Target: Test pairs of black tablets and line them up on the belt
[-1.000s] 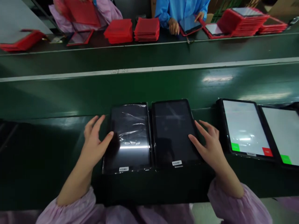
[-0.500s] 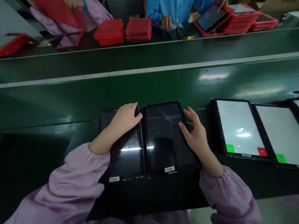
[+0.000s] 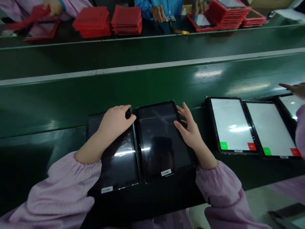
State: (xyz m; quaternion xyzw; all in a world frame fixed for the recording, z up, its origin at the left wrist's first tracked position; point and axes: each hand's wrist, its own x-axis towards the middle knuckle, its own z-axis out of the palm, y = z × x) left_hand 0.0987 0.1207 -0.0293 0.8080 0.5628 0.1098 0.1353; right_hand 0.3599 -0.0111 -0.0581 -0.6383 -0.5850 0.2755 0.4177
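Observation:
Two dark-screened tablets lie side by side before me. My left hand (image 3: 113, 122) reaches over the left tablet (image 3: 119, 165), its thumb and curled fingers at that tablet's upper right edge; the fingertips are partly hidden. On the right tablet (image 3: 157, 140), which sits slightly turned, my right hand (image 3: 189, 128) grips the right edge. Its thumb rests on the screen border and its fingers are along the side. Each dark tablet bears a small white barcode label near its lower edge.
To the right lie lit tablets (image 3: 232, 124) with white screens and green and red corner squares. A co-worker's hand (image 3: 296, 89) hovers over the farthest one. Beyond the green divider (image 3: 152, 65), other people handle red-cased tablets beside red stacks (image 3: 126, 19).
The view has shifted right, so everything sits farther left. My hands keep their places on the two tablets. A co-worker's hand has come in at the right.

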